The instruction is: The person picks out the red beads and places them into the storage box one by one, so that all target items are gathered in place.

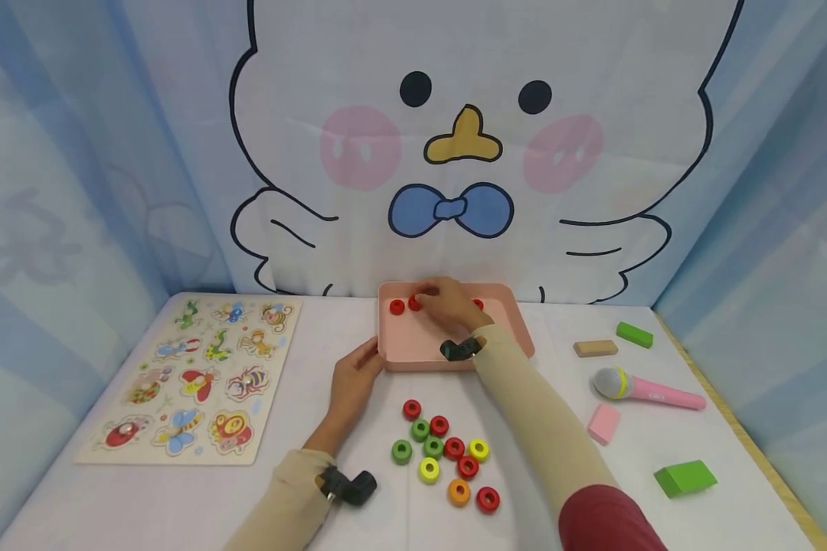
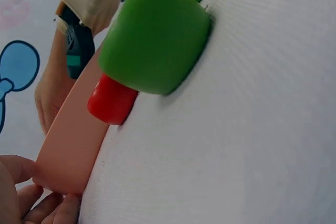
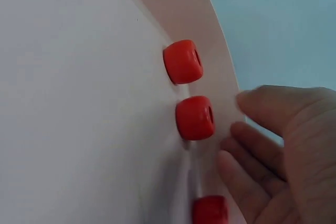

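Note:
A pink tray (image 1: 499, 337) sits at the back middle of the white table. Three red beads lie along its far wall, two at the left (image 1: 397, 307) (image 1: 414, 303) and one at the right (image 1: 478, 304). My right hand (image 1: 430, 298) hovers inside the tray just beside the second bead (image 3: 194, 118); its fingers (image 3: 252, 145) are relaxed and hold nothing. My left hand (image 1: 368, 358) rests against the tray's front left corner (image 2: 68, 145), fingertips (image 2: 31, 203) touching the rim. A loose pile of red, green, yellow and orange beads (image 1: 448, 451) lies in front of the tray.
An insect puzzle board (image 1: 193, 375) lies at the left. At the right are a pink toy microphone (image 1: 644, 389), a wooden block (image 1: 595, 348), a green block (image 1: 634, 334), a pink block (image 1: 603, 423) and a green wedge (image 1: 685, 477). Cloth walls enclose the table.

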Available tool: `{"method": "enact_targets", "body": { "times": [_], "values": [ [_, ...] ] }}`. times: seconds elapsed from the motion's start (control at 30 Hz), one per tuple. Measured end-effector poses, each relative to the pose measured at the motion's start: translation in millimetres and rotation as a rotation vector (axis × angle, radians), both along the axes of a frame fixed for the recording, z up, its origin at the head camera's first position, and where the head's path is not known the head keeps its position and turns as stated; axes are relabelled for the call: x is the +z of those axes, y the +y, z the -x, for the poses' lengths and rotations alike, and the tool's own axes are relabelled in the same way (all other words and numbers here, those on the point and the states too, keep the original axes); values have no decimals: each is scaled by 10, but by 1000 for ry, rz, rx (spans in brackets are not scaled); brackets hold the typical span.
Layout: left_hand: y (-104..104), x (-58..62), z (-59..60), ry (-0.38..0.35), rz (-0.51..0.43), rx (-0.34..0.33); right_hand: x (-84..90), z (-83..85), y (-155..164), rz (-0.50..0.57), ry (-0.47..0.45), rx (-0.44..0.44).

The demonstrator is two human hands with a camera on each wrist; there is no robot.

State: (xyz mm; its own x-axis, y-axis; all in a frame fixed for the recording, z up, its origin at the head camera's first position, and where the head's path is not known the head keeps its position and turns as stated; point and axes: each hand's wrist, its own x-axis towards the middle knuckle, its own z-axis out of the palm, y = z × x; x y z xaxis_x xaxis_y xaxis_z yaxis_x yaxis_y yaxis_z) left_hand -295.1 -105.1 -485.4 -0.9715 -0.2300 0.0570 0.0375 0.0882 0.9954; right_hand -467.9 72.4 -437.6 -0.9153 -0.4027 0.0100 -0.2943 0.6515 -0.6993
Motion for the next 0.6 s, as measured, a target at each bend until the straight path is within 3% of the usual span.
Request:
{"method": "enact_targets", "body": {
  "times": [0.3,0.6],
  "values": [
    [-14,17,33,-4,18,-2,289,-288,180,14,120,72],
    [-12,3,20,-8,16,-20,209,-957,485,156,70,168]
  ]
}}
